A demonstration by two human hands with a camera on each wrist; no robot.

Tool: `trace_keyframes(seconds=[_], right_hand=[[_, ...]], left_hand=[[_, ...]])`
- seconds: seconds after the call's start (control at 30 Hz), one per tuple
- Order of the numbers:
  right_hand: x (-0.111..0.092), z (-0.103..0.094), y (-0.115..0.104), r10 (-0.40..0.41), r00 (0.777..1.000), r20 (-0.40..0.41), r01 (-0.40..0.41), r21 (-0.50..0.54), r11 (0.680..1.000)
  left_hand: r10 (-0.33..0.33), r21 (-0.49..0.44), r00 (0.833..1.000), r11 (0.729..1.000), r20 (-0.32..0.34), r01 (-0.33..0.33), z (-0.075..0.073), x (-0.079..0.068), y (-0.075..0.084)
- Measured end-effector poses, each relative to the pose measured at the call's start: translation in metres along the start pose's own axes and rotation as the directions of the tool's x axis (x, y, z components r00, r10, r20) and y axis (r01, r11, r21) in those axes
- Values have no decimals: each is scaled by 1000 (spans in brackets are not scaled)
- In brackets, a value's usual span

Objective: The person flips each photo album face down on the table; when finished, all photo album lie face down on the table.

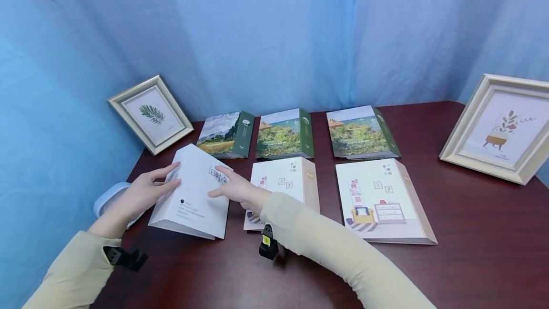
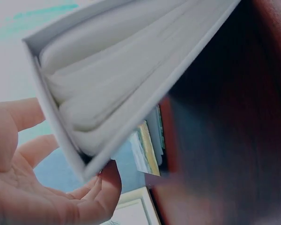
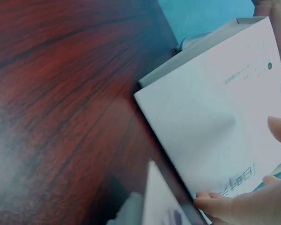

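Observation:
A white photo album [image 1: 195, 209] with dark lettering stands tilted at the left of the table, its page edges showing in the left wrist view. My left hand [image 1: 139, 197] grips the album's spine side, thumb and fingers around the spine in the left wrist view. My right hand [image 1: 238, 187] rests on the cover near its opposite edge, fingers spread; the right wrist view shows its thumb and fingertips against the white cover. Just right of it, partly under my right forearm, lies an album with a room drawing [image 1: 279, 175]. A similar album [image 1: 373, 204] lies farther right.
Behind are three landscape-cover albums: one [image 1: 218, 132] at left, one [image 1: 280, 130] in the middle, one [image 1: 358, 132] at right. Picture frames stand at left [image 1: 171, 132] and right [image 1: 465, 123]. A pale blue-rimmed object [image 1: 103, 199] sits beside my left wrist. Blue curtains [image 1: 266, 37] enclose the table.

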State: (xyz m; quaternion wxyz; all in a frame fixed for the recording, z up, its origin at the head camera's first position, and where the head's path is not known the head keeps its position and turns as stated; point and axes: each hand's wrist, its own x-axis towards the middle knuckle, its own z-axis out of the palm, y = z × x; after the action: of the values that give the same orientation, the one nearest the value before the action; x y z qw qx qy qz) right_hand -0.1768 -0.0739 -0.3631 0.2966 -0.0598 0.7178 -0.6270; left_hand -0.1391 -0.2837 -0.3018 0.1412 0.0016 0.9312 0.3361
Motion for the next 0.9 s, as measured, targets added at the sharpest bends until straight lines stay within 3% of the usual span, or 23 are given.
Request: trace_keyframes(seconds=[0.43, 0.7, 0.9], right_hand=[[-11, 0, -15, 6, 999, 42, -11, 109, 994], [-18, -10, -16, -11, 999, 51, 2, 173, 985], [-28, -17, -18, -47, 995, 92, 26, 218, 976]], left_hand=[[116, -97, 992, 988, -54, -120, 3, -7, 17], [183, -114, 973, 973, -139, -200, 13, -8, 19], [240, -172, 960, 949, -147, -263, 22, -9, 16]])
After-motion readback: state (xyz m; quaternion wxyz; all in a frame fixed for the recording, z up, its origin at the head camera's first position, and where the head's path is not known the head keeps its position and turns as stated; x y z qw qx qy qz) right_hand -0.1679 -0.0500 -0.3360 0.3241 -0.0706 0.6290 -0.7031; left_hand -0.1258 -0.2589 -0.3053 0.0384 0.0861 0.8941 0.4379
